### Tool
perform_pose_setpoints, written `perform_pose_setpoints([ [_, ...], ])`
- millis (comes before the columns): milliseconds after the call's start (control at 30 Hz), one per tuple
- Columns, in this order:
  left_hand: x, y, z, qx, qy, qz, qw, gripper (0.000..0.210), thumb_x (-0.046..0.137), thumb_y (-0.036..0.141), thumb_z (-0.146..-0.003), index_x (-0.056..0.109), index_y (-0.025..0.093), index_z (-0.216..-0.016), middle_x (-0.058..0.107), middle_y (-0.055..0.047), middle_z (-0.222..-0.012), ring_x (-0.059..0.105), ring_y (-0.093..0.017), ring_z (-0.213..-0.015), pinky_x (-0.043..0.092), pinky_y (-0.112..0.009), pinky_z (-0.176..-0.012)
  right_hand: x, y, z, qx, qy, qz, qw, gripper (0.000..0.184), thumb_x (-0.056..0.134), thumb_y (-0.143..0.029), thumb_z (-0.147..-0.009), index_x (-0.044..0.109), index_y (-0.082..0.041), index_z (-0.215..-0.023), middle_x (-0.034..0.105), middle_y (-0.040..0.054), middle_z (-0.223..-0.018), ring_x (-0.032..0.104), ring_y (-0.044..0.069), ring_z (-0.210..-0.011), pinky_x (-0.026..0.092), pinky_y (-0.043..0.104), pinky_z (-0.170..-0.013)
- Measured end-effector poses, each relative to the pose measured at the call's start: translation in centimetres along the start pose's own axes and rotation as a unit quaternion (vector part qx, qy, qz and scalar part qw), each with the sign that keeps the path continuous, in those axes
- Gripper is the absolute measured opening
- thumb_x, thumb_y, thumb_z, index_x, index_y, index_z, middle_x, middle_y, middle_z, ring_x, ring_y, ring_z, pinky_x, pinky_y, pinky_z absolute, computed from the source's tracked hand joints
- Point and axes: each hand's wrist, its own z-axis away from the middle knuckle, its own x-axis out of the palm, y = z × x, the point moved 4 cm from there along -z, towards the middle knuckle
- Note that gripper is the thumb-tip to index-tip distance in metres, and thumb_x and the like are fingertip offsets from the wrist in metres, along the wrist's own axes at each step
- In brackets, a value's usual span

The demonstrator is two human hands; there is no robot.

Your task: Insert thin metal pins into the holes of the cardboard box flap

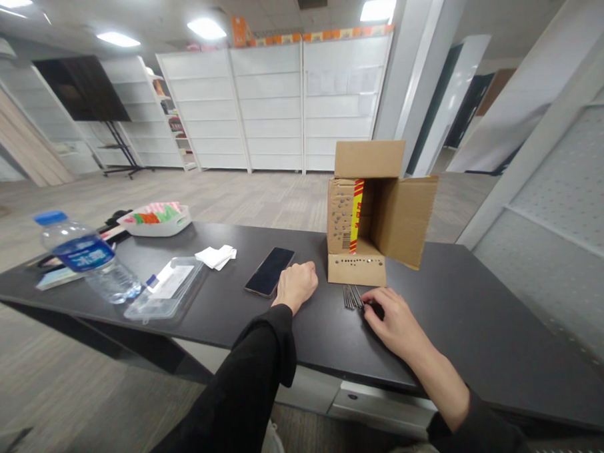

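Observation:
My left hand [297, 285] is closed in a loose fist on the dark table, against the lower right end of a black phone [271, 270]. Whatever its fingers may hold is hidden. A row of thin metal pins, which look like nails or screws [352, 296], lies side by side in front of an open cardboard box [356, 269]. At the right end of that row is my right hand [395, 321], its fingers bent and thumb drawn in towards the forefinger. What is between those fingertips cannot be made out. Dotted holes and small metal heads mark the box's left side and lower flap.
Left of the phone are folded white tissues [216, 257] and a clear plastic case [165, 290]. A water bottle [88, 256] with a blue cap stands beside the case. Farther back is a white tray [156, 226] of colourful items. The table [486, 325] extends to the right.

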Motion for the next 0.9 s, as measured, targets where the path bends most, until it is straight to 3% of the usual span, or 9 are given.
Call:
perform_pose_setpoints([
  [233, -0.06, 0.04, 0.00, 0.003, 0.001, 0.000, 1.000, 0.037, 0.030, 0.027, -0.092, 0.066, 0.022, -0.098, 0.071, -0.011, -0.093, 0.068, -0.026, -0.088, 0.048, -0.034, -0.076, 0.03, -0.38, 0.06, 0.012, -0.022, 0.027, 0.999, 0.019, 0.049, -0.018, -0.082, 0.060, -0.022, -0.097, 0.066, 0.0052, -0.099, 0.055, 0.024, -0.097, 0.037, 0.037, -0.082],
  [900, -0.05, 0.03, 0.05, 0.002, 0.003, -0.001, 1.000, 0.037, 0.031, 0.026, -0.092, 0.067, 0.022, -0.097, 0.071, -0.011, -0.092, 0.068, -0.026, -0.088, 0.048, -0.034, -0.076, -0.07, -0.86, 0.03, -0.012, -0.034, 0.026, 0.999, 0.014, 0.050, -0.020, -0.085, 0.061, -0.023, -0.092, 0.066, 0.0043, -0.095, 0.055, 0.022, -0.094, 0.036, 0.035, -0.079],
])
